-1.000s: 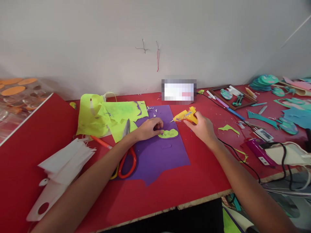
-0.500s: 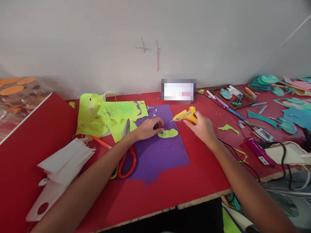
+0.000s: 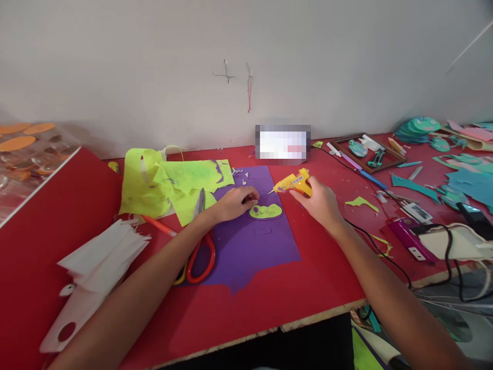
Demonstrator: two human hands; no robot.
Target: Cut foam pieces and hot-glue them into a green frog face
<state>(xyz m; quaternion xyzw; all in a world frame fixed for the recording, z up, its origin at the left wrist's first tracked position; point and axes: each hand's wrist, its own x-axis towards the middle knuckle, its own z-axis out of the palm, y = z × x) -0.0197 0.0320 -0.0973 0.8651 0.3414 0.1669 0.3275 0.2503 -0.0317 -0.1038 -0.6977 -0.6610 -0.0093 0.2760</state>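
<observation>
My right hand grips a yellow glue gun, its nozzle pointing left over a purple foam sheet. On that sheet lies a small yellow-green cutout with small purple spots on it. My left hand rests on the purple sheet just left of the cutout, fingers curled, its fingertips beside the cutout's left end. Whether it pinches anything is too small to tell. A black cord runs from the gun toward the table's right front.
Orange-handled scissors lie under my left forearm. Yellow-green foam scraps sit behind them, white paper pieces at the left. A wooden tray, teal cutouts, a purple tool and cables crowd the right. The red table's front edge is near.
My left fingers have drawn back slightly from the cutout, showing purple spots on its left end. The right hand with the glue gun has stayed nearly still.
</observation>
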